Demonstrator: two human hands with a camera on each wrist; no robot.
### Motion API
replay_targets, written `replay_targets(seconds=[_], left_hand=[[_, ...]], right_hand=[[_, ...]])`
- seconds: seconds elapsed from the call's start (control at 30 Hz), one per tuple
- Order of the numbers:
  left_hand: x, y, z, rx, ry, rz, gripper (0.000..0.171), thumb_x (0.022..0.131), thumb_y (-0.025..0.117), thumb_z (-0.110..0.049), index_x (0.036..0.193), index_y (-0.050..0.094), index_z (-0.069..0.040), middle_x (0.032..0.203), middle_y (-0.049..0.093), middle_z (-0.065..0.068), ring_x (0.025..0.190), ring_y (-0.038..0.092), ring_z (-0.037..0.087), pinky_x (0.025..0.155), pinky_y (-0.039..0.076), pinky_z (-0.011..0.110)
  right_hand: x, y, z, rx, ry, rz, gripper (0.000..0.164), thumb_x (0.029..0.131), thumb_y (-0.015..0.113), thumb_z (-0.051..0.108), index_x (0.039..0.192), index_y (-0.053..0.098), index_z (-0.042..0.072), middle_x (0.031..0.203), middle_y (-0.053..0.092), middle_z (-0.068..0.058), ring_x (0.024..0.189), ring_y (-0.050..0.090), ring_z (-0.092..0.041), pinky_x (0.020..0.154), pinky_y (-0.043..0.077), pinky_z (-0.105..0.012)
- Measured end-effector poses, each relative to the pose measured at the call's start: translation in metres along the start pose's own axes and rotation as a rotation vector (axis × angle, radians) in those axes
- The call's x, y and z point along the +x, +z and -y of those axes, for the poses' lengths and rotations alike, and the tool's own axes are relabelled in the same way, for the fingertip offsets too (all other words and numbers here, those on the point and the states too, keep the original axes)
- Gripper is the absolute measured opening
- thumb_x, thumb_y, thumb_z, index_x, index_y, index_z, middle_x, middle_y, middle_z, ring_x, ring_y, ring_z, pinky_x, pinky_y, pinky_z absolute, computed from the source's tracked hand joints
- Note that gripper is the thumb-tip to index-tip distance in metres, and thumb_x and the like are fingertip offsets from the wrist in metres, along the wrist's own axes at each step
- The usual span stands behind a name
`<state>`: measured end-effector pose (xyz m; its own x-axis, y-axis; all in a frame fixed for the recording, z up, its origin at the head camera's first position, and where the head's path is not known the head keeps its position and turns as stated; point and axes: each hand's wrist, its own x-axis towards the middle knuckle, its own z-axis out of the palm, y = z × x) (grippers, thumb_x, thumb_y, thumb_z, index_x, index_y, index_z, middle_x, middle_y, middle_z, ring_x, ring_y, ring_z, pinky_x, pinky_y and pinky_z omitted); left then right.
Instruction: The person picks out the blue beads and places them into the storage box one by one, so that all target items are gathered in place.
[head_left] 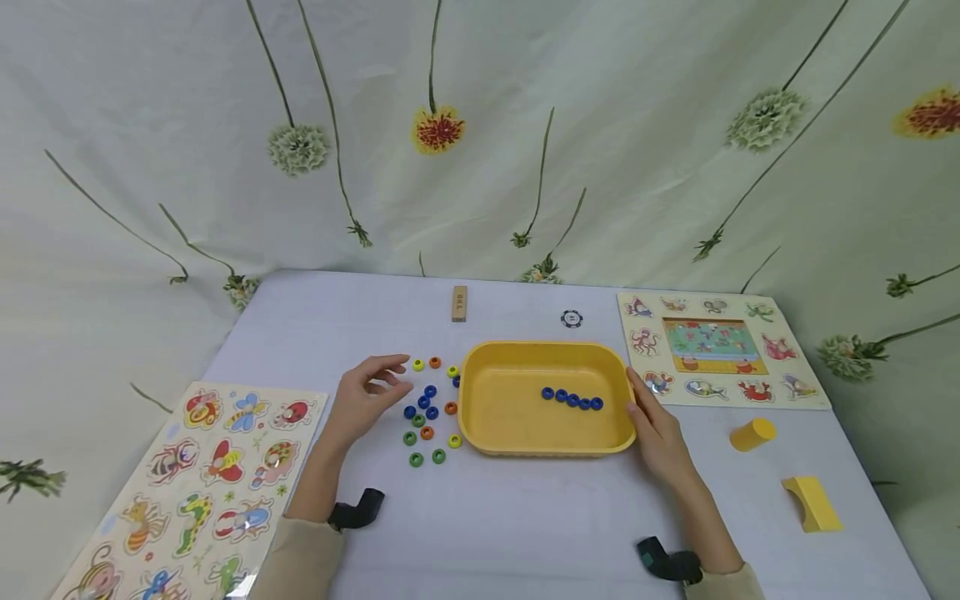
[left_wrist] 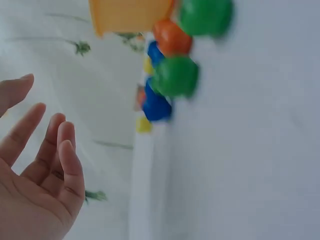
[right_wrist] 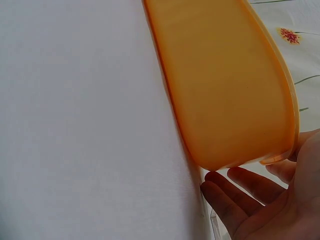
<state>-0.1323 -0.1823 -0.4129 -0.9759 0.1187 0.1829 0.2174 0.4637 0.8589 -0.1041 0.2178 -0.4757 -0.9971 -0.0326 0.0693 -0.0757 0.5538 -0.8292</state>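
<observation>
My left hand [head_left: 367,398] hovers at the left of a loose group of beads, green [head_left: 416,459], orange [head_left: 427,432], blue [head_left: 409,412] and yellow [head_left: 417,365]. Its fingers are loosely bent and hold nothing; the left wrist view shows a gap between thumb and fingers [left_wrist: 65,165]. A shallow yellow tray [head_left: 502,417] stands right of the beads. Inside it, several blue beads [head_left: 573,400] lie in a slanting row. At the tray's right end my right hand [head_left: 663,437] grips the rim, thumb at the top edge and fingertips [right_wrist: 215,177] against the outer wall.
Animal puzzle boards lie at the left [head_left: 247,450] and back right [head_left: 720,392]. A small wooden block [head_left: 459,303] and a round chip [head_left: 572,318] are behind the tray. A yellow cylinder [head_left: 753,434] and yellow arch block [head_left: 813,504] lie at the right.
</observation>
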Motion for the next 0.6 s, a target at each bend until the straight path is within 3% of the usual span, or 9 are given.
replay_targets(seconds=[0.23,0.37,0.6], left_hand=[[-0.004,-0.006,0.061,-0.051,-0.104,0.031,0.045,0.077,0.068,-0.027,0.117,0.056,-0.008,0.102,0.059,0.014,0.082,0.051,0.007,0.069,0.041,0.016],[-0.008,-0.004,0.076,-0.055,-0.122,0.068,0.045,0.076,0.069,-0.026,0.116,0.057,-0.009,0.100,0.060,0.012,0.082,0.052,0.011,0.068,0.042,0.017],[-0.012,0.002,0.087,0.048,-0.150,0.106,0.040,0.075,0.070,-0.026,0.113,0.059,-0.018,0.099,0.060,0.001,0.087,0.051,0.014,0.075,0.040,0.019]], right_hand=[[0.000,0.001,-0.002,0.008,0.001,0.006,0.045,0.096,0.034,0.030,0.139,0.021,0.035,0.144,0.027,0.004,0.131,0.028,-0.021,0.100,0.028,-0.039],[0.000,0.001,-0.002,0.011,-0.006,0.006,0.045,0.096,0.034,0.029,0.139,0.022,0.033,0.144,0.027,0.004,0.130,0.029,-0.020,0.100,0.028,-0.039],[0.000,0.001,-0.002,-0.002,-0.013,-0.003,0.045,0.096,0.034,0.027,0.139,0.021,0.034,0.144,0.027,0.003,0.131,0.028,-0.022,0.101,0.028,-0.040]])
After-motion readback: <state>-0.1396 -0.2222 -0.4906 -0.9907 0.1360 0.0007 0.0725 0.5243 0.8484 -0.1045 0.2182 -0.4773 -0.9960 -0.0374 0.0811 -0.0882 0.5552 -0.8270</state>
